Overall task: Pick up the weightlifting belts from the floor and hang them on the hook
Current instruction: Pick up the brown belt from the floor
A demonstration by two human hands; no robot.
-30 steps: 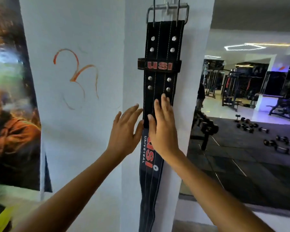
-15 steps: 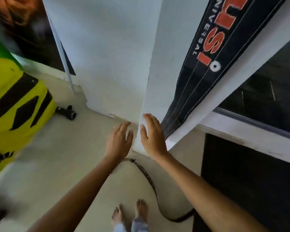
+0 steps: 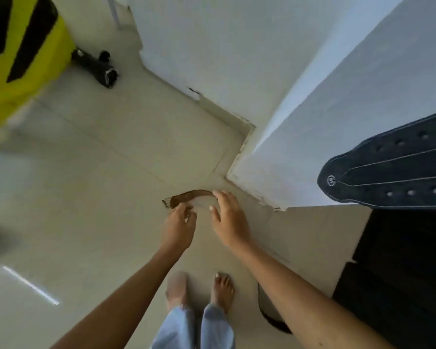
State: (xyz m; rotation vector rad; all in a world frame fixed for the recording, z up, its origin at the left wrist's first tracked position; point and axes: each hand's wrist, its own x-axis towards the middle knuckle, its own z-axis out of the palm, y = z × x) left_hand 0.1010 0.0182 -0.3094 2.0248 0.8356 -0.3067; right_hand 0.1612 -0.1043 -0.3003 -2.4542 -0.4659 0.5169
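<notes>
A thin brown belt lies on the pale tiled floor by the pillar's corner, its metal buckle end to the left; another stretch of it curves behind my right arm lower down. My left hand hovers just below the buckle end, fingers loosely curled, holding nothing. My right hand is spread open over the belt's right part. The tip of the hung black belt dangles against the white pillar at the right. The hook is out of view.
A yellow and black machine stands at the upper left with a black part on the floor beside it. Black rubber flooring begins at the right. My bare feet stand below the hands.
My view swung down from the hung black belt to the floor. Both hands left that belt and dropped toward the brown belt on the tiles.
</notes>
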